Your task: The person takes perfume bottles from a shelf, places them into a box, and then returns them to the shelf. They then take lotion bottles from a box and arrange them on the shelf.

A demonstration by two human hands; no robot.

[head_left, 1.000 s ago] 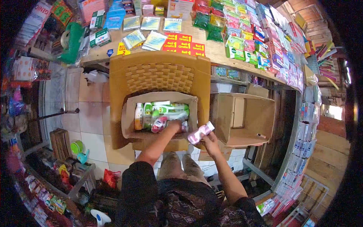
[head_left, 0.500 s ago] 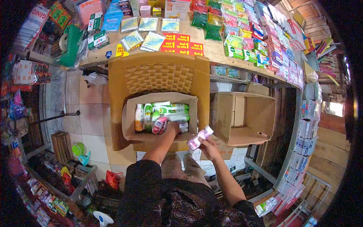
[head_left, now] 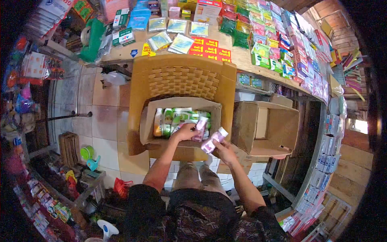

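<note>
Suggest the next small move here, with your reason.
Probably lift the left hand slightly to bring its pink bottle clear of the carton: that bottle overlaps the packed bottles in view, while the right hand holds a similar pink one by the carton's near corner.

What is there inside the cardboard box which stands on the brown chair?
White, green and orange bottles lie in the cardboard box. The left hand and its pink bottle cover part; the bottom cannot be seen.

- Chair (head_left: 183,82): glossy plastic, woven texture on its back;
- boxes (head_left: 146,125) (head_left: 246,125): matt brown cardboard;
- bottles (head_left: 158,121): smooth plastic;
- tabletop (head_left: 141,40): pale wood;
- floor tiles (head_left: 105,127): smooth.
</note>
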